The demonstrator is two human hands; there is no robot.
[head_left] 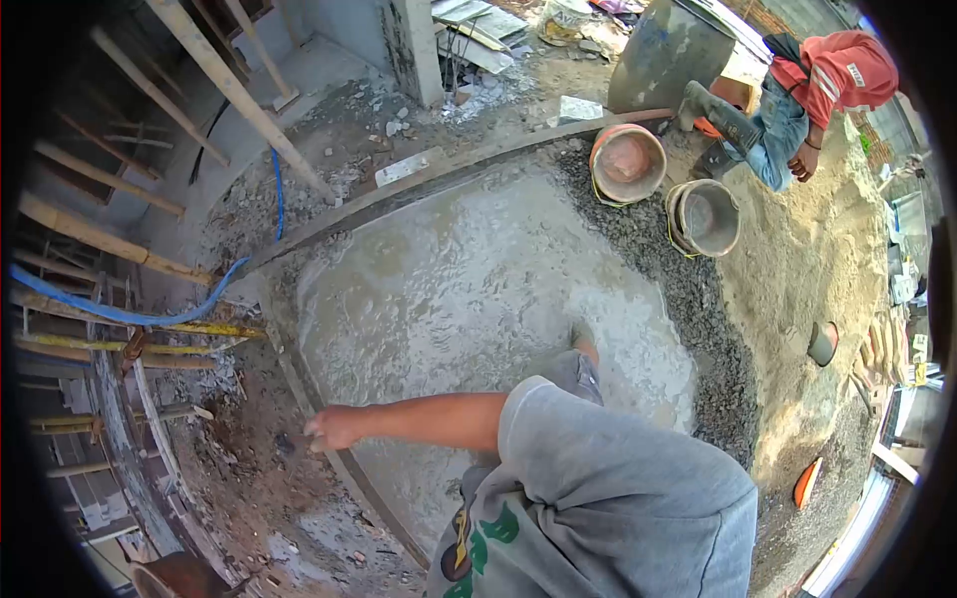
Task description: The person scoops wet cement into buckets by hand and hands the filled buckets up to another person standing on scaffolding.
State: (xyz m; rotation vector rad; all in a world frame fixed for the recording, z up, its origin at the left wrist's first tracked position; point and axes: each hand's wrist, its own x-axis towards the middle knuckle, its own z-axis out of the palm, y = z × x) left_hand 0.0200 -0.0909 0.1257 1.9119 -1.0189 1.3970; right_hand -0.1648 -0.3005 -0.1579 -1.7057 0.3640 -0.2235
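My right hand (pixel 336 428) reaches out to the left on a stretched arm, above the narrow raised edging (pixel 347 466) of the wet concrete. Its fingers look loosely apart, and I see nothing in them. Just past the fingertips is a small dark lump (pixel 286 444), blurred and apart from the hand; I cannot make out what it is. Below the arm spreads the wet grey concrete (pixel 449 289), where one of my legs (pixel 586 351) stands sunk in. My left hand is out of view.
Two buckets (pixel 628 164) (pixel 708 217) stand by a strip of gravel (pixel 703 329). A person in red (pixel 842 75) bends beside a large drum (pixel 670 60) and sand (pixel 797 269). Wooden poles (pixel 239 95) and a blue hose (pixel 150 319) are at left; rubble (pixel 264 478) lies beyond the edging.
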